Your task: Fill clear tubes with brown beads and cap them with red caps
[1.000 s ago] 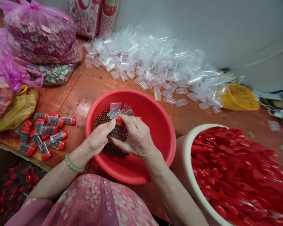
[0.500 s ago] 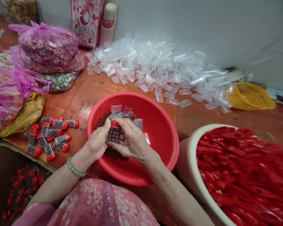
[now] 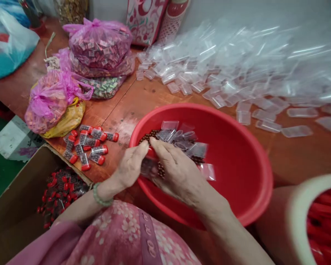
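Over the left side of a red basin (image 3: 237,147), my two hands hold a small clear red-capped container (image 3: 149,166) of dark brown balls, smeared by motion. My left hand (image 3: 132,163) is closed on its left side, thumb near the cap. From the right, my right hand (image 3: 179,173) wraps it, covering part of the container. In the basin lie loose brown balls (image 3: 161,170) and several clear plastic sleeves (image 3: 179,138). Left of the basin, several filled red-capped containers (image 3: 91,142) rest on the wooden table (image 3: 118,125).
A cardboard box (image 3: 19,206) of filled containers stands low at left. Pink bags (image 3: 99,48) of small wrapped pieces sit behind. Clear sleeves (image 3: 223,73) are heaped along the wall. A cream-rimmed tub (image 3: 295,217) of red parts is at right.
The view has swung left, so the table things shift right and the box shows more. The held container, upright and sharp before, is now blurred and more covered by my right hand.
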Motion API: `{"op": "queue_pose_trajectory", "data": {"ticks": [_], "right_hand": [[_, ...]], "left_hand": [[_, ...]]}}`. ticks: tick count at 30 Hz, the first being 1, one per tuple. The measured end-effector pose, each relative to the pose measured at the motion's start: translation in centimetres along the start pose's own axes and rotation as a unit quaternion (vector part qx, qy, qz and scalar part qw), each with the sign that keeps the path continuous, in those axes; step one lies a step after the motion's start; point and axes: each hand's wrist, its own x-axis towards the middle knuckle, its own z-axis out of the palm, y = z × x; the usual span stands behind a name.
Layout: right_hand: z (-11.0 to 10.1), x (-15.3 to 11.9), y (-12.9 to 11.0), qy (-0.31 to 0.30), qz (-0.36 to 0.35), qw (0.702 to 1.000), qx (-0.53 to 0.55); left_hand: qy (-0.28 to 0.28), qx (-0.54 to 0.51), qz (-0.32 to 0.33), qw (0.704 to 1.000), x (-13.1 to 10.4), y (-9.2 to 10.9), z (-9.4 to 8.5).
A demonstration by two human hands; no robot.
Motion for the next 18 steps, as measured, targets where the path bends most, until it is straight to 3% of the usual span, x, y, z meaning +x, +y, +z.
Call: {"op": "queue_pose_trajectory", "data": {"ticks": [3,4,5,7,9,10,11,13,15,18], "right_hand": [[-0.9,-0.7,1.3,-0.085,0.086,0.992,-0.031],[-1.2,-1.1,1.9,-0.115,0.124,0.984,-0.054],[-1.5,-1.5,2.6,-0.143,0.164,0.973,-0.077],[-2.2,-2.4,3.9,-0.182,0.235,0.949,-0.107],[-2.8,-2.7,4.8,-0.201,0.282,0.931,-0.118],[-3.0,-2.7,5.2,-0.207,0.294,0.925,-0.119],[-3.1,-2.5,5.4,-0.213,0.3,0.922,-0.119],[-3.0,-1.8,5.9,-0.231,0.299,0.918,-0.123],[-2.5,-1.0,6.2,-0.257,0.292,0.911,-0.135],[-1.0,0.0,6.8,-0.297,0.29,0.897,-0.153]], "left_hand": [[0.054,0.084,0.079,0.992,-1.0,1.1,-4.4],[0.12,0.202,0.153,0.96,-0.9,1.3,-6.2],[0.19,0.318,0.199,0.907,-0.7,1.3,-8.1],[0.265,0.509,0.224,0.788,0.3,1.3,-11.5],[0.266,0.593,0.294,0.7,1.3,1.1,-13.7],[0.266,0.605,0.324,0.677,1.7,1.0,-14.1],[0.257,0.605,0.344,0.671,1.9,1.0,-14.0],[0.218,0.586,0.361,0.691,2.2,1.0,-12.6],[0.172,0.557,0.389,0.714,2.6,1.0,-10.0],[0.114,0.514,0.454,0.719,3.7,0.6,-5.5]]}}
